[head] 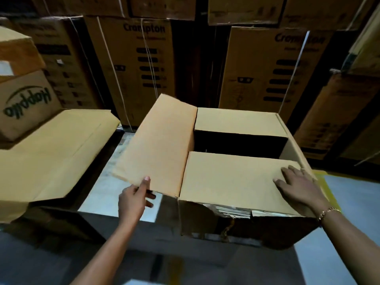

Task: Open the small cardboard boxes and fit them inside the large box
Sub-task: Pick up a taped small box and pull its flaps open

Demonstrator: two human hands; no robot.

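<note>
The large brown cardboard box (236, 225) stands on the floor in front of me, its top partly open with a dark gap in the middle. My left hand (133, 199) pinches the near corner of the box's left flap (158, 145), which is raised and tilted outward. My right hand (298, 186) lies flat, fingers spread, on the near flap (232, 179), which is folded down. The far flap (238, 122) is also folded down. The front wall's top edge is torn. Nothing inside the box can be made out.
Another tan box with spread flaps (51, 153) sits to the left, touching a "Happilo" carton (26, 103). Tall "Crompton" cartons (139, 64) are stacked behind as a wall. A strip of pale floor (115, 167) runs between the two boxes.
</note>
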